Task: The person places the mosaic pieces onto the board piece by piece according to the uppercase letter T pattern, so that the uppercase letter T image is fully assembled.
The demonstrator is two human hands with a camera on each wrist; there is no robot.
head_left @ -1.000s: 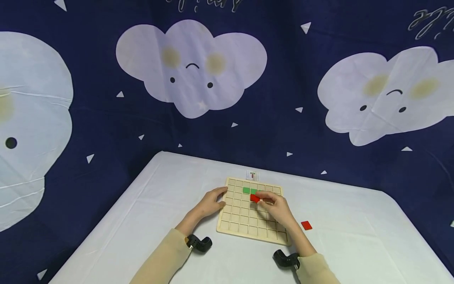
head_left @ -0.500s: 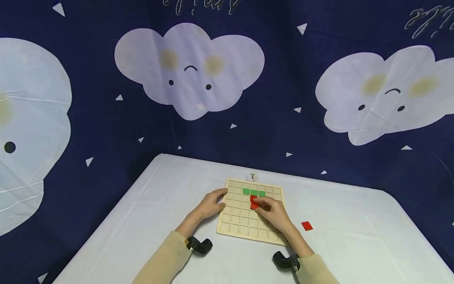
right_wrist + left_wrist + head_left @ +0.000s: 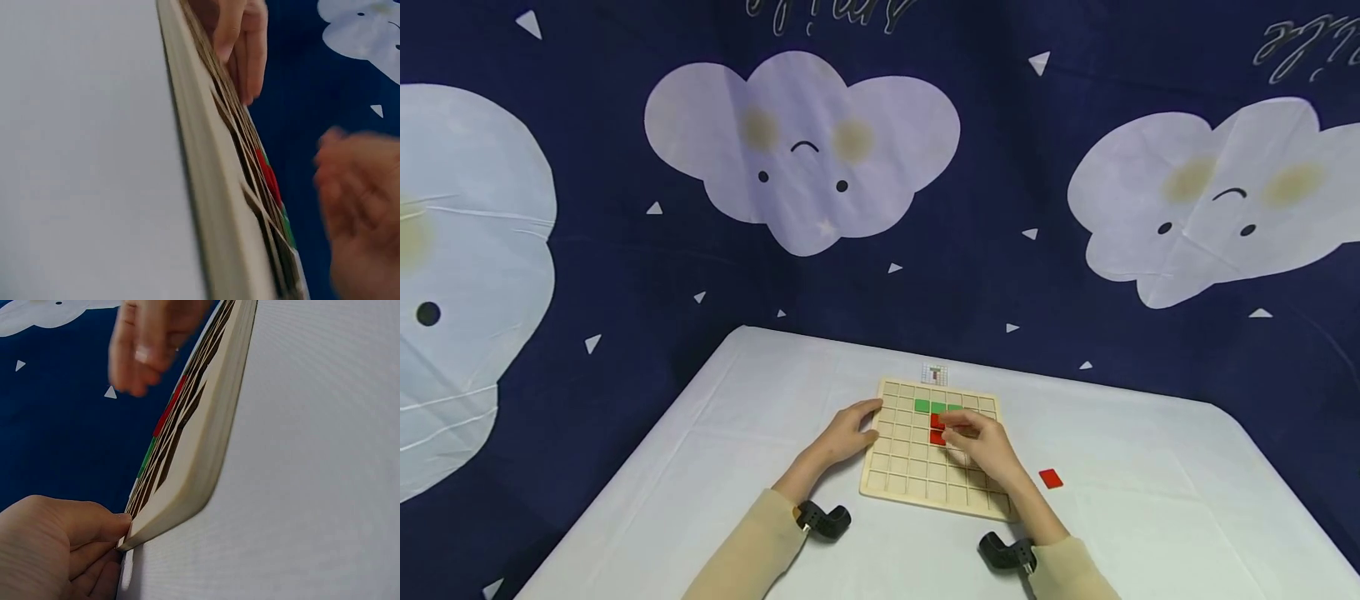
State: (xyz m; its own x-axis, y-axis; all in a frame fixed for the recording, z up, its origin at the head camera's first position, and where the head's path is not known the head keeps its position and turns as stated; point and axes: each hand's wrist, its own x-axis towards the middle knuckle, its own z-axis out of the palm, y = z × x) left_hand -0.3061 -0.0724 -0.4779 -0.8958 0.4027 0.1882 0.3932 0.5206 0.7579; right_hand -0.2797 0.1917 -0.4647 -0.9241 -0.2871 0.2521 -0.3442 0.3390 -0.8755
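Observation:
A square wooden grid board (image 3: 898, 465) lies on the table. Several green tiles (image 3: 922, 406) sit in a row near its far side, with two red tiles (image 3: 937, 437) in a column below the middle one. My left hand (image 3: 844, 433) holds the board's left edge; in the left wrist view its thumb (image 3: 103, 525) lies at the board's rim with the fingers bent beside it. My right hand (image 3: 990, 447) hovers above the board beside the red tiles, fingers loosely bent with nothing between them. It partly covers the rightmost green tile.
A loose red tile (image 3: 1051, 478) lies on the white tablecloth (image 3: 1150, 500) right of the board. Behind the board is a small printed card (image 3: 935, 374) with a coloured grid pattern. A dark blue cloud-print curtain (image 3: 985, 283) hangs behind the table.
The right hand set a second red tile below the first, then let go and lifted slightly off the board. The left hand has stayed at the board's edge.

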